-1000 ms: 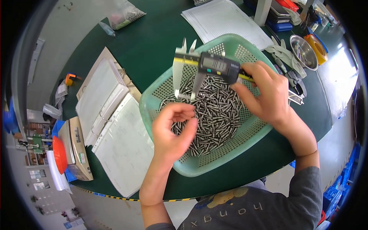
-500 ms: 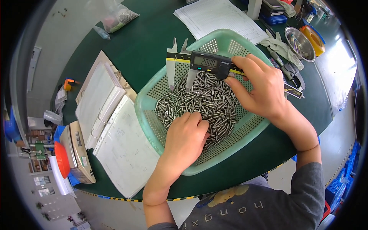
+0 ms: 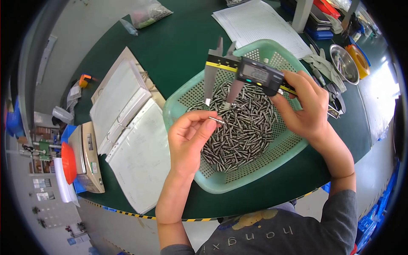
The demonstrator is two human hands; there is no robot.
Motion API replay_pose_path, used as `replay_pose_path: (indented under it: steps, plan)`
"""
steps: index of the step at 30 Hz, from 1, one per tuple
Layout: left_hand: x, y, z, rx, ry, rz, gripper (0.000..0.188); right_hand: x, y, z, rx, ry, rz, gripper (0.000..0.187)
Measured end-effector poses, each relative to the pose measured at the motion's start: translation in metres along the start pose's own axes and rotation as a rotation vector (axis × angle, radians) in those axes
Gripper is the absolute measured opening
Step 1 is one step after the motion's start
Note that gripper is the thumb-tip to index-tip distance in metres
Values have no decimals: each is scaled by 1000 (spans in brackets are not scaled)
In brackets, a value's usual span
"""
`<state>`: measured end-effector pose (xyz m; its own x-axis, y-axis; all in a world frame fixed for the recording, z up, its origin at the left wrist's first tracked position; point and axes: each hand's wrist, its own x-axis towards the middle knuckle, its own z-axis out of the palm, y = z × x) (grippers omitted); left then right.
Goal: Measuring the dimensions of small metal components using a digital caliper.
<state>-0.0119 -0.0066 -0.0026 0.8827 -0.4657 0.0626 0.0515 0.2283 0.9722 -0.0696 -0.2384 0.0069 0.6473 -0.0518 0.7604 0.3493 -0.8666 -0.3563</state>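
Note:
Between the thumb and fingertips of my left hand (image 3: 187, 142) is a small metal pin (image 3: 218, 121), held near the caliper's jaw tips but apart from them. My right hand (image 3: 307, 106) grips a digital caliper (image 3: 260, 73) by its beam and slider. The caliper's jaws are spread, point down over the basket, and have nothing between them. Beneath both hands lies a green perforated plastic basket (image 3: 238, 186), tilted on the table. A heap of small metal pins (image 3: 244, 138) covers its bottom.
On the left an open ring binder (image 3: 138, 157) lies beside a scale (image 3: 91, 157) with a red tray (image 3: 68, 161). Behind the basket are paper sheets (image 3: 255, 23) and a plastic bag (image 3: 148, 15). Gloves (image 3: 325, 68), a metal bowl (image 3: 349, 68) and yellow tape (image 3: 360, 63) sit at right.
My left hand has risen out of the heap, turned, and now shows a pin in its fingertips. In the picture, the caliper and the whole scene have shifted right.

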Motion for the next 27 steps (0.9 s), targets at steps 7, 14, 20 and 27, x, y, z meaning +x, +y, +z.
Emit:
replay_pose_path:
  steps: [7, 14, 20, 27]
  plan:
    - [-2, -4, -2, -216, 14, 121, 17, 1, -4, -5, 5, -70, -35, 35]
    - [-1, -3, 0, -211, 9, 144, 16, 2, -4, -5, 36, -73, -56, 36]
    - [-2, -4, -2, -215, -3, 139, 15, 2, -5, -4, 38, -104, -43, 34]
    - [-3, -3, -1, -267, -1, 145, 15, 3, -7, -5, 12, -105, -38, 32]
